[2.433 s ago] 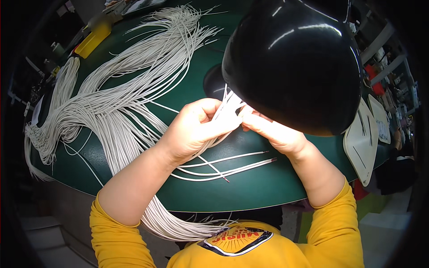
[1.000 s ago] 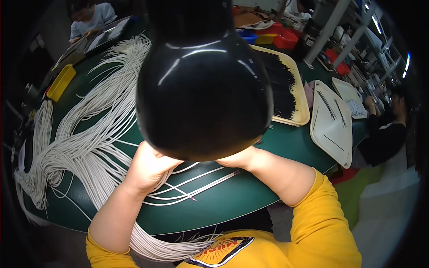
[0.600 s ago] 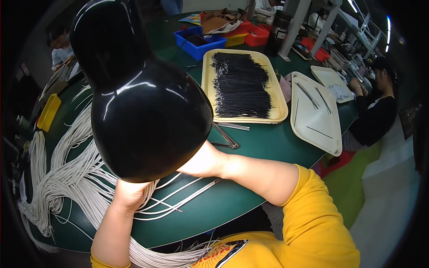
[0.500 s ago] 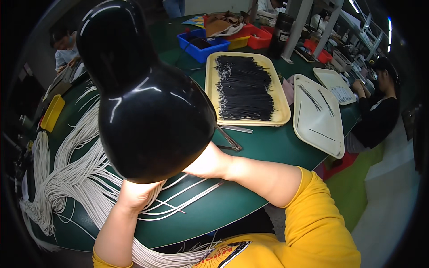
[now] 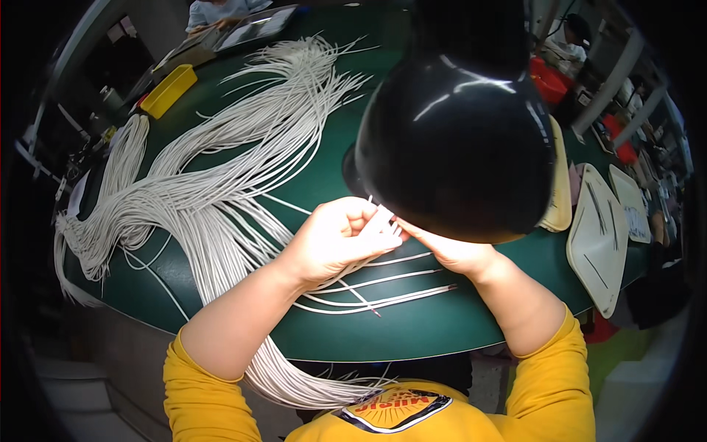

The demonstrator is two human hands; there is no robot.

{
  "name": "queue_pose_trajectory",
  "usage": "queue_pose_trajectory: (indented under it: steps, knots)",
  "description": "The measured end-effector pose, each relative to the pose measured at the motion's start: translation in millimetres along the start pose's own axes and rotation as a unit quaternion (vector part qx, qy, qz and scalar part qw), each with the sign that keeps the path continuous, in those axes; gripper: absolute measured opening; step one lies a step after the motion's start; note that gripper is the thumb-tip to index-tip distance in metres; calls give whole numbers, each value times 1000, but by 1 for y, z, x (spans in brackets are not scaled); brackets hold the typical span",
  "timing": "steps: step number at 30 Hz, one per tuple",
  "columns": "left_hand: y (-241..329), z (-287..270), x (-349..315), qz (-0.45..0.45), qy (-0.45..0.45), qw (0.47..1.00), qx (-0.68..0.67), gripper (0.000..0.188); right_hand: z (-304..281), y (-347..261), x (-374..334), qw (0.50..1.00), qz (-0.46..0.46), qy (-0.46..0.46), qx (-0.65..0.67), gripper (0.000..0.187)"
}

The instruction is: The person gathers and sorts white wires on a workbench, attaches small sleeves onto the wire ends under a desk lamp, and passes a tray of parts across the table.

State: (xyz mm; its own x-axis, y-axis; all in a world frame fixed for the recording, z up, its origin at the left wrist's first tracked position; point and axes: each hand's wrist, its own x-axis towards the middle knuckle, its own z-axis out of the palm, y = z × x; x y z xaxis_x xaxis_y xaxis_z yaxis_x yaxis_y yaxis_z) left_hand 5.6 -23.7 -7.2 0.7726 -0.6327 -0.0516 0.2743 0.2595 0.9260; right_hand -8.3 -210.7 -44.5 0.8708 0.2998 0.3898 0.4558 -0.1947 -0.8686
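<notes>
Cables: white cables [image 5: 188, 195] are spreading over the left half of the green table [image 5: 346, 342], fanning out toward the far side and converging in a thick bend at the left.
Near strands: part of the bundle is passing beneath the left forearm, crossing the near edge and trailing down against the yellow top [image 5: 317, 435].
Left hand: the left hand [image 5: 335, 239] is closing its grip on several cables, thumb and fingers pressing together around them in the middle of the table.
Right hand: the right hand [image 5: 460, 250] is reaching in from the right, its fingertips lying just beside the held cables; the black lamp is partly hiding this grip, so whether it is pinching anything I cannot tell.
Loose ends: a few strands are lying between the forearms, their loose ends [image 5: 446, 289] pointing right.
Lamp: the glossy black lamp [image 5: 456, 155] is looming over the right hand, light falling brightly on both hands.
Right side: a pale tray [image 5: 600, 254] is carrying thin dark strips.
Far left: a yellow bin [image 5: 169, 91] is sitting beyond the cables, while another person [image 5: 221, 13] is sitting past it.
</notes>
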Motion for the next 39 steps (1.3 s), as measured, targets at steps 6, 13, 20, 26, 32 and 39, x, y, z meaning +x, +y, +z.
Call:
queue_pose_trajectory:
  steps: [6, 13, 20, 26, 32, 39]
  knots:
    - [-4, -6, -3, 1, 49, 999, -7, 9, -26, 19, 20, 987, -91, 134, 4, 36]
    - [-2, -6, -4, 22, 10, 1000, -3, 24, -57, 14, 23, 982, -26, 177, -60, 9]
    - [-7, -4, -1, 23, 117, 993, 4, 14, -31, 9, 21, 988, 12, 152, 21, 7]
    - [-11, -11, -4, -12, 138, 990, 6, 15, 4, -16, 12, 999, 9, 27, 32, 15]
    - [-9, -9, -4, -6, 29, 1000, 8, 17, 2, -21, 3, 994, -39, 1, 104, 26]
    - [-1, -6, -5, -22, 15, 1000, -6, 13, -2, -8, -2, 991, -62, 85, 77, 29]
